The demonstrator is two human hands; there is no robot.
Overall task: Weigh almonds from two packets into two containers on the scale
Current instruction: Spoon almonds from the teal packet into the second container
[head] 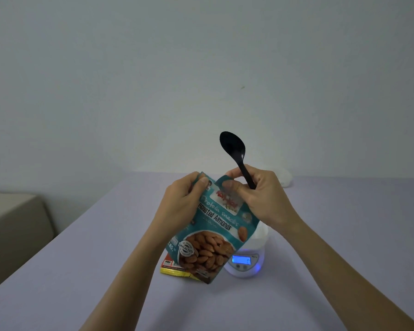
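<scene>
indoors, lilac table point(81, 271), pale wall point(129, 68), both hands pinching teal almond packet point(210, 237), right gripping spoon point(234, 154)

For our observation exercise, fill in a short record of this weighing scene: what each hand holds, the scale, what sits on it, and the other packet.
left hand: pinches top corner of teal roasted almonds packet
right hand: grips packet's other top corner and a black plastic spoon, bowl upward
scale: on, blue display lit, reading unreadable
on scale: white container, partly hidden by the packet
second packet: yellow and red, lying flat on lilac table, left of scale
</scene>
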